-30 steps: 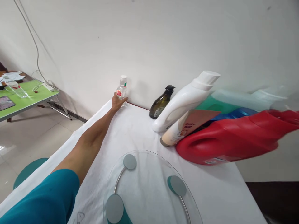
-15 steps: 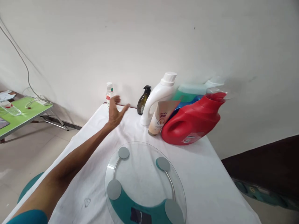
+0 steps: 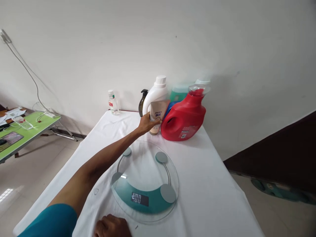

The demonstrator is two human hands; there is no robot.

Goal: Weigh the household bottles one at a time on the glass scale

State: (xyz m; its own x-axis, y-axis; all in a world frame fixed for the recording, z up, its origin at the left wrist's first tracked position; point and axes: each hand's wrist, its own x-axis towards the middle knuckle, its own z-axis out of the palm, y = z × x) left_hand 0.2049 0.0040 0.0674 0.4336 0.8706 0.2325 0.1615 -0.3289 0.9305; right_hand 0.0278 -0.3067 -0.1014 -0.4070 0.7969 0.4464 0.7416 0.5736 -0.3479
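Note:
My left hand (image 3: 146, 125) reaches across the table with its fingers wrapped round a beige Rejoice tube (image 3: 158, 108), which stands cap down on the white cloth. Just behind the tube is a white detergent bottle (image 3: 158, 92); a red detergent jug (image 3: 186, 118) leans close on its right. My right hand (image 3: 112, 226) rests as a loose fist at the bottom edge, in front of a round glass scale (image 3: 145, 205). The scale's lit display reads 0.0.
Along the wall stand a clear bottle (image 3: 113, 104), a dark pump bottle (image 3: 142, 103) and a green container (image 3: 178, 93). Part of something blue (image 3: 170, 107) shows behind the jug. A green table (image 3: 37, 123) is at far left, and a dark brown panel (image 3: 283, 161) at right.
My left hand has moved from beside the clear bottle, where it was spread, rightward onto the tube and closed on it. My right fist has come into view. The scale display now shows 0.0.

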